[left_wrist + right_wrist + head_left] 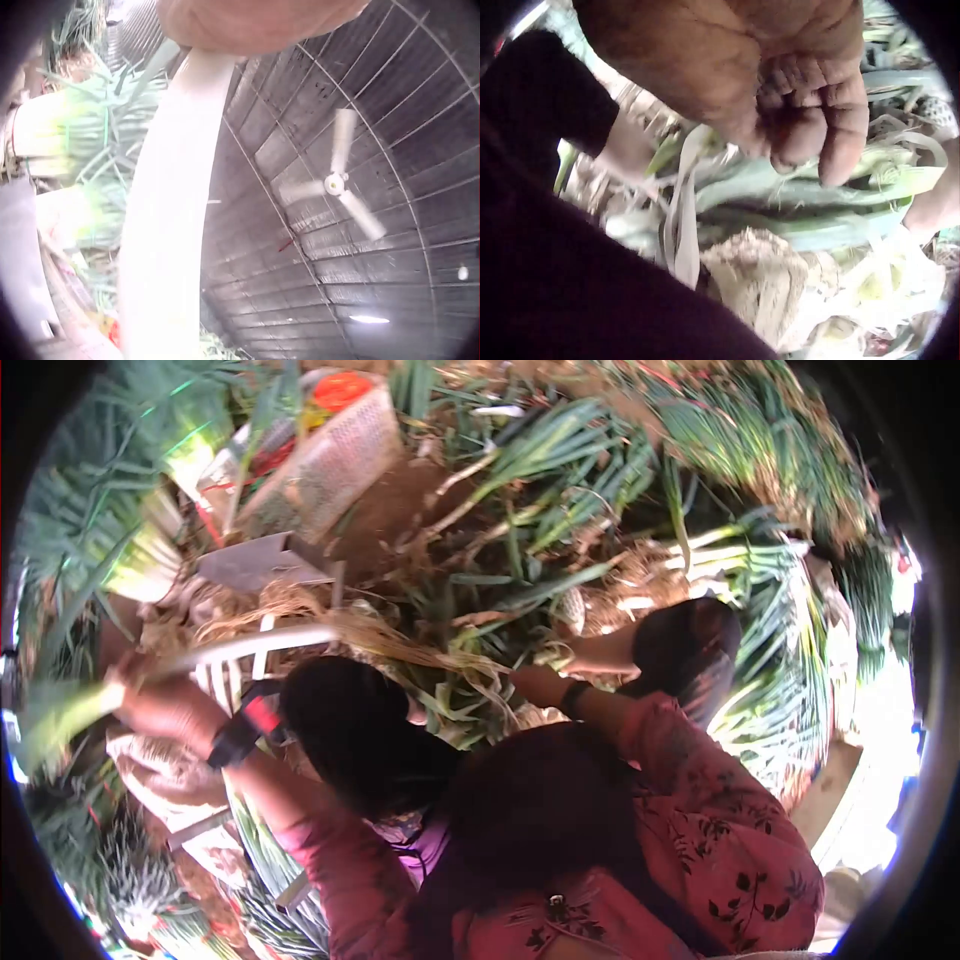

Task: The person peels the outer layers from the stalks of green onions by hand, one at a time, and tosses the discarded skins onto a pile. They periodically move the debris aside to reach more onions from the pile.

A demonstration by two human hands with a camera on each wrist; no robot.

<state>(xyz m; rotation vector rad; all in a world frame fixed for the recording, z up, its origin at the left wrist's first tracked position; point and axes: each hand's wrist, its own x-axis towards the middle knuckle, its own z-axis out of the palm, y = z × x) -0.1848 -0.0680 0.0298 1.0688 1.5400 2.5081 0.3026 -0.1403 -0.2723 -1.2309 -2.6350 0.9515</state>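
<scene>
White stalk (245,647) is gripped by outstretched left hand (168,707), right hand (742,79) curled over leaves (799,227).

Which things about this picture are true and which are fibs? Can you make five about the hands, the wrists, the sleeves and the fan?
1. The left hand is holding a long pale stalk. True.
2. The right hand has its fingers stretched out straight. False: its fingers are curled.
3. The fan has five blades. False: the fan has three.
4. The right sleeve is pink with a dark pattern. True.
5. The left wrist is bare. False: it wears a dark band.
</scene>
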